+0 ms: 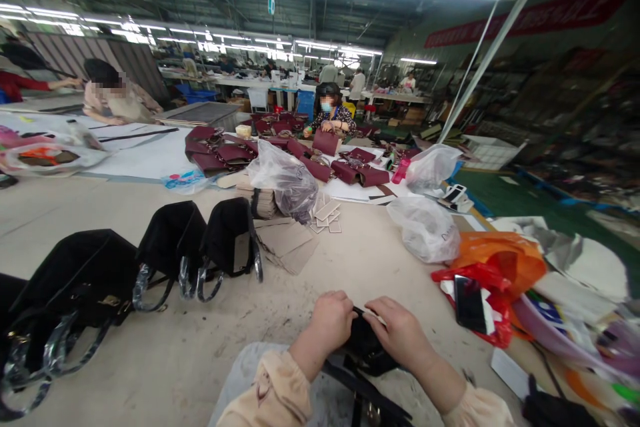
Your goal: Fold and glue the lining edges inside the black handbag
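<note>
A black handbag [367, 350] lies close to me at the table's near edge, its dark straps toward my body. My left hand [333, 317] is closed on the left part of the bag's upper edge. On the right part of that edge, my right hand [397, 330] pinches with thumb and fingers. Both hands are close together, with a short stretch of black edge showing between them. My forearms and sleeves cover much of the bag's sides.
Several black bags with plastic-wrapped handles [170, 240] stand on the left. Ahead lie beige card pieces [285, 243] and plastic bags [425, 227]. A phone [469, 303] rests on a red bag at right. Across the table, a person [333, 110] sits behind maroon bags [215, 150].
</note>
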`<state>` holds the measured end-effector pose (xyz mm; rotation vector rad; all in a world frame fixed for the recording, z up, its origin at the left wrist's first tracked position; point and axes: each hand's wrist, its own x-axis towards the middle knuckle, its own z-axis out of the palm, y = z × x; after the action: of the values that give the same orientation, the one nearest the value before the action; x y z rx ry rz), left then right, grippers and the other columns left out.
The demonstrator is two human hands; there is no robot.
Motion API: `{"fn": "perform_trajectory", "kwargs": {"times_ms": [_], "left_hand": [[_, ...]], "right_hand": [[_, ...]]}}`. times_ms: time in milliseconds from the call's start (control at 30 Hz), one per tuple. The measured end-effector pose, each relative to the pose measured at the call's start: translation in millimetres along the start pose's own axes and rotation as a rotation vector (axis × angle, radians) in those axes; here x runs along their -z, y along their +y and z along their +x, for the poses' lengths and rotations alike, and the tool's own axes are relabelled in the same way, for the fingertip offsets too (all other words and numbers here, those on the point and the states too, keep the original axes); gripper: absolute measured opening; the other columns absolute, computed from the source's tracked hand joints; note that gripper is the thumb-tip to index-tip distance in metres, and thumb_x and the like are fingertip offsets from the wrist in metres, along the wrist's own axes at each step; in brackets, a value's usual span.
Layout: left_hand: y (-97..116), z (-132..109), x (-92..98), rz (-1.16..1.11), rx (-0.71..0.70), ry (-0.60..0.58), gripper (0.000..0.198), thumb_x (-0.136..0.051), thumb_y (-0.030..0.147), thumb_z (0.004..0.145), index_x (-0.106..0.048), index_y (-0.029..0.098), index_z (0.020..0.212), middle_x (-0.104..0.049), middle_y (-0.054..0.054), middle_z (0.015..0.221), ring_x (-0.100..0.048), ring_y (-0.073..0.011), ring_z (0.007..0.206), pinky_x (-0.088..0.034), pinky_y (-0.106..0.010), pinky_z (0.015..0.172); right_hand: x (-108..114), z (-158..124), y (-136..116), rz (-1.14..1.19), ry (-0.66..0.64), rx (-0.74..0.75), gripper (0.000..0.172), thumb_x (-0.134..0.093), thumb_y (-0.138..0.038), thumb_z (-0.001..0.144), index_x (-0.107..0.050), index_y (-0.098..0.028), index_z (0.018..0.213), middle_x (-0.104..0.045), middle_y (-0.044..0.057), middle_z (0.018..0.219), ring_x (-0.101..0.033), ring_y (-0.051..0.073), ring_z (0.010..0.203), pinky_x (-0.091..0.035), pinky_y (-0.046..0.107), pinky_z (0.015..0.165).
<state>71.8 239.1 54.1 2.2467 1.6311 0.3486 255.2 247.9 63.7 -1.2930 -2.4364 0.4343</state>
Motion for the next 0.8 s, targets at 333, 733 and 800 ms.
{"fn": "perform_trajectory", "kwargs": {"times_ms": [333, 733, 800], "left_hand": [[-8.6, -1.4, 0.5, -0.086, -0.096, -0.001, 0.015, -0.058, 0.030, 0.081, -0.070, 0.021, 0.080, -0.067, -0.003, 0.096, -0.060, -0.0171, 0.089, -0.043, -0.029, 0.083], [-9.7, 3.0, -3.6, -0.096, -0.116, 0.037, 0.013, -0.055, 0.022, 0.082, -0.067, 0.018, 0.078, -0.066, -0.003, 0.083, -0.060, -0.0163, 0.080, -0.045, -0.026, 0.074], [-9.4, 3.3, -2.8, -0.101, -0.131, 0.036, 0.012, -0.055, 0.021, 0.083, -0.067, 0.019, 0.080, -0.066, -0.003, 0.088, -0.060, -0.0159, 0.083, -0.045, -0.026, 0.076]], "right_hand": [[-18.7, 0.5, 20.9, 0.070, -0.064, 0.066, 0.021, -0.047, -0.022, 0.090, -0.066, -0.022, 0.099, -0.064, 0.003, 0.083, -0.060, 0.016, 0.079, -0.047, 0.027, 0.073], [-15.3, 5.5, 27.8, 0.084, -0.123, 0.099, 0.020, -0.050, -0.029, 0.089, -0.067, -0.022, 0.098, -0.065, 0.003, 0.080, -0.059, 0.016, 0.077, -0.046, 0.026, 0.072], [-13.5, 5.9, 29.4, 0.071, -0.135, 0.107, 0.021, -0.053, -0.030, 0.087, -0.067, -0.022, 0.100, -0.066, 0.004, 0.083, -0.060, 0.016, 0.079, -0.046, 0.026, 0.073]]}}
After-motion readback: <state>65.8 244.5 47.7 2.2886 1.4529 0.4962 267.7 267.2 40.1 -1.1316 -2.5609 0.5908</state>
